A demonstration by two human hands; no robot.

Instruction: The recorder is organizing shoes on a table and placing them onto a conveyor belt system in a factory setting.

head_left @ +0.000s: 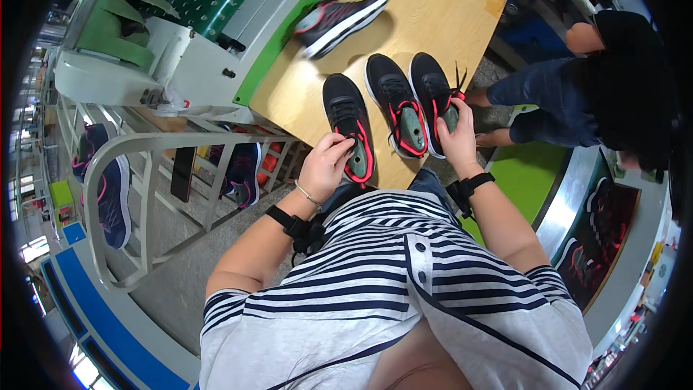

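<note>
1. The wooden bench (440,7) was a pale, smooth plywood board, rounded at its near edge, and it carried four black knit shoes with red trim and white soles.
2. A grey metal rack (137,173) stood to the left, with dark blue shoes on its rails.
3. Another person in dark clothes (613,79) sat at the far right.
4. The far shoe (339,22) lay apart on its side; the middle shoe (395,105) stood upright between the two being handled, a grey-green last showing in its opening.
5. The left shoe (348,126) stood at the bench's near edge. The left hand (326,166) had its fingers curled in a closed grip at the heel opening, on the rim or the last.
6. The right hand (456,133) wrapped the right shoe (432,90) at its heel end, grip closed around it, thumb near the loose laces.
7. Judged from this, both shoes were being worked at the openings; the next move would call for a firm pull at the heel.
</note>
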